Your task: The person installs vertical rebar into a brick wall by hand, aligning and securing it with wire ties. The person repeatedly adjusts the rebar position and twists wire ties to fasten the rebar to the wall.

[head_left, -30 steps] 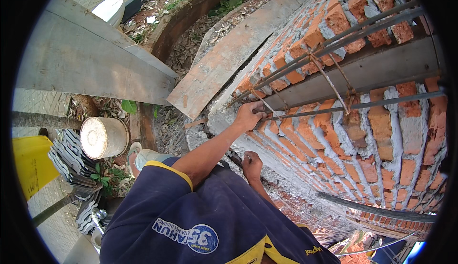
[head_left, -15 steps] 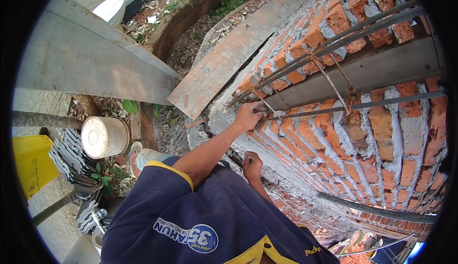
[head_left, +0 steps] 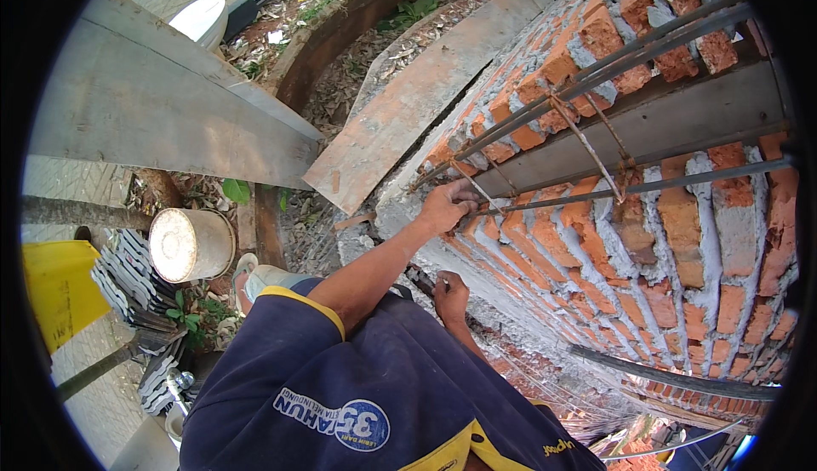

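Note:
My left hand (head_left: 447, 206) reaches across to the near end of the rebar cage. Its fingers are bent around the end of the lower steel bar (head_left: 579, 201), close to a thin rusty stirrup (head_left: 477, 184). Below it, my right hand (head_left: 451, 295) is held near my body with the fingers curled closed. A small dark thing shows at its fingertips, too little of it to name. The cage's upper bars (head_left: 545, 107) run over the gap between two rows of red brick wall (head_left: 596, 254) with grey mortar.
A wide grey board (head_left: 187, 105) slants in from the left. A flat plank (head_left: 408, 105) lies along the wall. At left are an upturned whitish bucket (head_left: 194, 245), stacked grey roof tiles (head_left: 136, 279) and a yellow sheet-like thing (head_left: 59, 288). A dark bar (head_left: 672, 373) juts out low at right.
Both hands stay in nearly the same places. The view has shifted very slightly.

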`<action>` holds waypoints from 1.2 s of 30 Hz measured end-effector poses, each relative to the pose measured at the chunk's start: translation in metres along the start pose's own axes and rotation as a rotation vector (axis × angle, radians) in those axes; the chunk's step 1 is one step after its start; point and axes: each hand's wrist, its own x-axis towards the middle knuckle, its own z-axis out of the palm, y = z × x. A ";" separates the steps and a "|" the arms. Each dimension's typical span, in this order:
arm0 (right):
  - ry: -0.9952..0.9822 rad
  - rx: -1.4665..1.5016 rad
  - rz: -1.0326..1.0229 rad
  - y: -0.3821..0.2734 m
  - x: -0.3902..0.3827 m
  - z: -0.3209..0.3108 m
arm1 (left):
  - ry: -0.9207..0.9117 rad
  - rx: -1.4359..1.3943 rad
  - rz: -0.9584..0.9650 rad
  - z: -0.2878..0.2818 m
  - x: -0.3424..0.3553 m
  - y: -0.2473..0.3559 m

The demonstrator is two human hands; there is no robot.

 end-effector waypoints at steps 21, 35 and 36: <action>-0.013 0.005 0.004 0.012 -0.009 0.002 | 0.038 0.270 0.050 0.004 -0.015 0.024; -0.076 -0.075 0.001 -0.002 -0.004 -0.014 | 0.132 0.313 0.045 -0.026 -0.041 -0.017; -0.085 -0.086 -0.016 0.000 -0.003 -0.015 | 0.121 0.311 0.004 -0.038 -0.051 -0.022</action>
